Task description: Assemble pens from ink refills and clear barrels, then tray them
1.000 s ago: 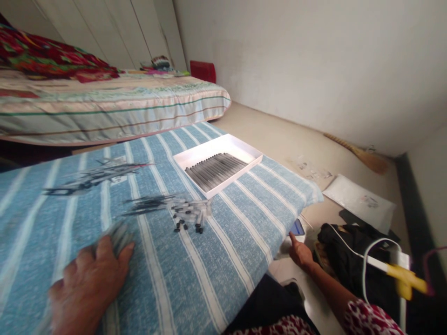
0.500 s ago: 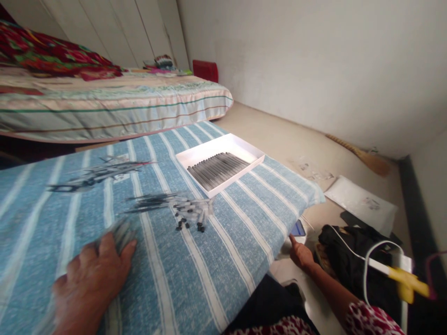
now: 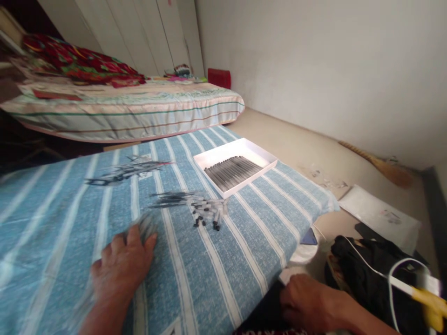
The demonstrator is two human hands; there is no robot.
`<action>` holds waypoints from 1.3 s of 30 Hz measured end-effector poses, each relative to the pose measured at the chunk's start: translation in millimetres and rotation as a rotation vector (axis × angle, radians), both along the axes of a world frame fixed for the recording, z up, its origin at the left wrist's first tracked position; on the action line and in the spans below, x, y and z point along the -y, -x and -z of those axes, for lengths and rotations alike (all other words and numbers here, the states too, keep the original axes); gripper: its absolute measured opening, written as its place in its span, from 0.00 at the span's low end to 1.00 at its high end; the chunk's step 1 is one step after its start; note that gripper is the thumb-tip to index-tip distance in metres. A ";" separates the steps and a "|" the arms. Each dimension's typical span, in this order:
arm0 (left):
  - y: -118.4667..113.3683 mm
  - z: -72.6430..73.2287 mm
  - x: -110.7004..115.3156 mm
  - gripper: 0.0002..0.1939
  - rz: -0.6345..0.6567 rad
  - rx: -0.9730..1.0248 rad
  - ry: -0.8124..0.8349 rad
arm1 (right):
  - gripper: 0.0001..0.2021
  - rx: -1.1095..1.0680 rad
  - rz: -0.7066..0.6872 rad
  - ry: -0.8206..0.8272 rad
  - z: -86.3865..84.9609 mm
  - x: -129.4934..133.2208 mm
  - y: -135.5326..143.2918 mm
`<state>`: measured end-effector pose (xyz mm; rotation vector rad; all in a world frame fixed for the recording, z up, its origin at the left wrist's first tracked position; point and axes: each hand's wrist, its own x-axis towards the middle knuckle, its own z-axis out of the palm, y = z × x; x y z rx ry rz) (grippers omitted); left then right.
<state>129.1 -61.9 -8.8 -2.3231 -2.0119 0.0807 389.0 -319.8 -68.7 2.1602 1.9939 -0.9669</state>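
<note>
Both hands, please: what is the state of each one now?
Left hand: open, resting on blurred clear pieces.
Right hand: fingers curled; whether it is closed on something cannot be told.

Right hand is off the phone area, pulled back toward the lap, beside the near table edge. Pointing finger now curled in; grip unclear. Patterned cuff gone from that forearm. More of the white round surface under the phone shows. Camera swung left: more bed in view.
</note>
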 end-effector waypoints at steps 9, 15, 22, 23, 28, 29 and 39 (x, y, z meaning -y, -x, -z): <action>21.4 9.7 8.2 0.27 -0.003 0.061 -0.056 | 0.14 0.078 -0.006 -0.459 -58.7 -137.7 59.3; 25.1 3.4 13.4 0.26 -0.025 0.061 -0.016 | 0.16 0.233 -0.028 -0.406 -54.1 -205.9 73.6; 26.3 4.8 16.0 0.22 -0.042 0.020 -0.057 | 0.14 0.284 -0.012 -0.448 -44.8 -251.2 78.3; 25.8 4.9 16.4 0.22 -0.039 0.015 -0.068 | 0.14 0.286 -0.009 -0.453 -42.4 -254.1 79.1; 20.1 -0.1 15.0 0.21 -0.016 -0.005 -0.072 | 0.14 0.284 -0.006 -0.453 -37.2 -253.4 79.0; 19.0 -1.2 13.8 0.21 -0.014 -0.003 -0.078 | 0.13 0.283 -0.009 -0.453 -37.6 -252.4 78.0; 17.4 -3.5 11.7 0.15 0.056 0.004 -0.149 | 0.12 0.285 -0.029 -0.495 -41.4 -246.0 73.0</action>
